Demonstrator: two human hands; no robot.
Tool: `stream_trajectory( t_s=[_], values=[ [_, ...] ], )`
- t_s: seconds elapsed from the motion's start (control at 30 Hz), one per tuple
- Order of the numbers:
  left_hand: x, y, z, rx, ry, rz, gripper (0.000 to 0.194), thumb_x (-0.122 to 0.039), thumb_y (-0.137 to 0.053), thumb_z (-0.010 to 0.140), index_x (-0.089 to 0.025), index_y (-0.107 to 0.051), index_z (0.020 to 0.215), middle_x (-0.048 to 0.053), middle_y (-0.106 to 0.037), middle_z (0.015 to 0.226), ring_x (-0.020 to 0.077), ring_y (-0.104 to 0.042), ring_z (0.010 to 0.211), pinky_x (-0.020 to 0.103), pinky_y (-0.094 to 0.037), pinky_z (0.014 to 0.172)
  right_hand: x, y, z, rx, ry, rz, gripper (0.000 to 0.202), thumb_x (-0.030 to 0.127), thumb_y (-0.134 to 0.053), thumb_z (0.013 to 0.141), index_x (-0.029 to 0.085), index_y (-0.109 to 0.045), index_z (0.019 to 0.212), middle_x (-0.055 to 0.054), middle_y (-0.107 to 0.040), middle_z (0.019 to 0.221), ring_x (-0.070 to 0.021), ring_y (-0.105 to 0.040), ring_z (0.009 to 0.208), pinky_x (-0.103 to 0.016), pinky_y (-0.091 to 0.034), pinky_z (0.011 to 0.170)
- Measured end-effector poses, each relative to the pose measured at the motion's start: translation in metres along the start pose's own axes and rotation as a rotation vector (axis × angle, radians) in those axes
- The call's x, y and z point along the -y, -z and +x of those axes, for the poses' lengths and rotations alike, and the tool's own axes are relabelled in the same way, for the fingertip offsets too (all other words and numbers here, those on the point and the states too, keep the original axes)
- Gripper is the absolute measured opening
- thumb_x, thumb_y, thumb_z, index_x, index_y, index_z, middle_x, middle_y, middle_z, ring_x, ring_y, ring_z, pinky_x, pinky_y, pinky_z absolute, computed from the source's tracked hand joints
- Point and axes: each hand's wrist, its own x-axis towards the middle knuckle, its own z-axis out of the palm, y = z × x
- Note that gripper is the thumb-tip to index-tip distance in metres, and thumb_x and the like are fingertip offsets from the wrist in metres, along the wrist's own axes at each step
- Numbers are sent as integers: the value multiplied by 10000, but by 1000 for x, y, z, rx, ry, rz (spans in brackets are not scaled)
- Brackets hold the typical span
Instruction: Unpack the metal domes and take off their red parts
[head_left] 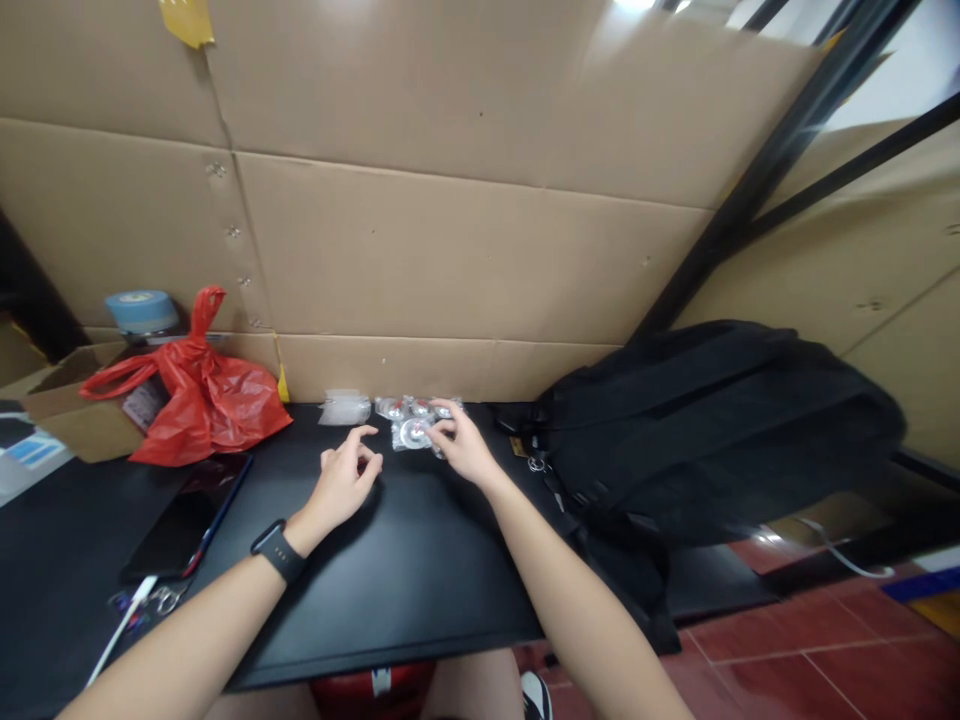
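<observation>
My right hand [463, 447] is at the right edge of a small clear plastic packet [411, 433] with a round silvery piece inside, its thumb and fingers closed on that edge. Just behind lie several similar clear packets [395, 407], some showing red bits. My left hand [349, 474] hovers over the black table, left of the packets, index finger stretched out and the others loosely bent; nothing shows in it. A stack of translucent plastic bags [345, 407] lies beyond its fingertips. The wrist wears a dark watch [278, 550].
A red plastic bag [206, 400], a cardboard box [86, 415] and a blue-lidded jar [142, 312] stand at left. Nearer lies a phone [187, 518] with a white cable [120, 630]. A black backpack [720, 430] occupies the right. Cardboard [450, 260] walls the back.
</observation>
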Motion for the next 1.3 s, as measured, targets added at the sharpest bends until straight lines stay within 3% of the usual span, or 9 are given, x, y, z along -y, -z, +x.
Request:
stream_trajectory(
  t_s=[0.13,0.23,0.47,0.57,0.63,0.73,0.87,1.03,1.3],
  values=[
    [0,-1,-1,-4,-20,19,372,-266,-470,887,-250,-424,1256,-33,-710,839,194,-649,831,388,-342,920,-27,28,6,-197,-50,-179,468,297,-565,845,232,-456,1296,16,-686,772,-186,-651,745,-343,-470,840],
    [2,-2,-2,-4,-27,32,388,-236,-471,876,-260,-420,1259,-35,-710,858,197,-646,865,390,-331,929,-45,39,8,-229,-103,-282,434,291,-531,856,249,-463,1283,24,-686,756,-191,-650,738,-344,-462,815],
    [4,-6,-4,15,-37,67,412,-218,-472,874,-277,-428,1279,-20,-703,907,212,-628,921,393,-323,919,-58,27,24,-190,-189,-564,423,286,-555,873,281,-479,1288,-15,-707,930,-231,-626,935,-387,-368,871],
    [7,-2,-2,-21,-56,145,390,-210,-467,882,-277,-452,1267,1,-697,932,224,-608,977,394,-326,908,-56,26,26,-221,-153,-698,346,333,-604,860,256,-574,1196,-80,-665,1092,-276,-557,1056,-401,-361,878],
    [10,4,1,-83,-61,210,387,-199,-456,889,-268,-460,1270,32,-688,1010,235,-590,1028,396,-334,904,-52,29,23,-163,-57,-660,230,338,-585,879,233,-641,1076,-93,-646,1093,-262,-553,1034,-383,-388,863],
    [19,16,5,-138,-33,301,405,-184,-444,884,-236,-470,1285,90,-639,1167,261,-561,1088,402,-362,892,-43,34,14,59,95,-476,212,348,-629,853,204,-668,1003,-72,-645,995,-204,-583,877,-336,-447,813],
    [31,30,8,-61,-23,376,339,-214,-465,874,-228,-553,1202,106,-612,1223,282,-548,1095,409,-386,891,-35,35,3,234,106,-394,331,306,-767,714,191,-685,1014,-54,-659,968,-184,-603,819,-316,-481,787],
    [37,35,7,59,-153,394,163,-266,-539,855,-255,-651,972,52,-641,1128,259,-549,1080,406,-358,899,-29,30,1,237,61,-393,277,255,-745,717,185,-699,981,-44,-687,924,-172,-603,776,-305,-478,761],
    [28,21,4,7,-130,460,140,-265,-574,870,-247,-713,868,60,-651,1085,273,-512,1103,409,-340,858,-11,19,2,116,170,-330,236,289,-662,821,193,-666,1037,-62,-669,1006,-178,-602,858,-317,-474,817]
  ],
)
